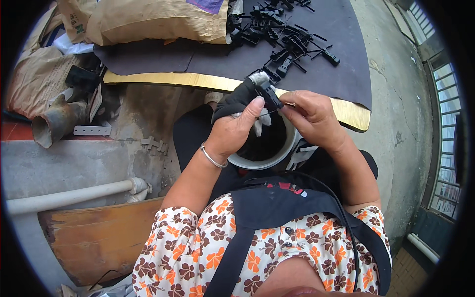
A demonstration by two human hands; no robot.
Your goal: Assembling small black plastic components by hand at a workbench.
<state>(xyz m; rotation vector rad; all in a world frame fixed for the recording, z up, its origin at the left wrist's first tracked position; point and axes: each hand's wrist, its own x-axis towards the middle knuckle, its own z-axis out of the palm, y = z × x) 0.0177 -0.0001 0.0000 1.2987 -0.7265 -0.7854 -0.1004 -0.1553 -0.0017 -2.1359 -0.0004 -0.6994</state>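
A small black plastic part (270, 95) was held above a white bucket (262, 161), pinched in the grip of the left hand (232, 129), whose thumb was pressed against it; dark cloth was wrapped over that hand's fingers; the part lay at about one o'clock from the left palm, its long axis running from eleven to five o'clock; the right hand (311, 115) was closed on a thin wire at the part's three o'clock side; more black parts (287, 42) lay on the table (346, 64) at twelve o'clock.
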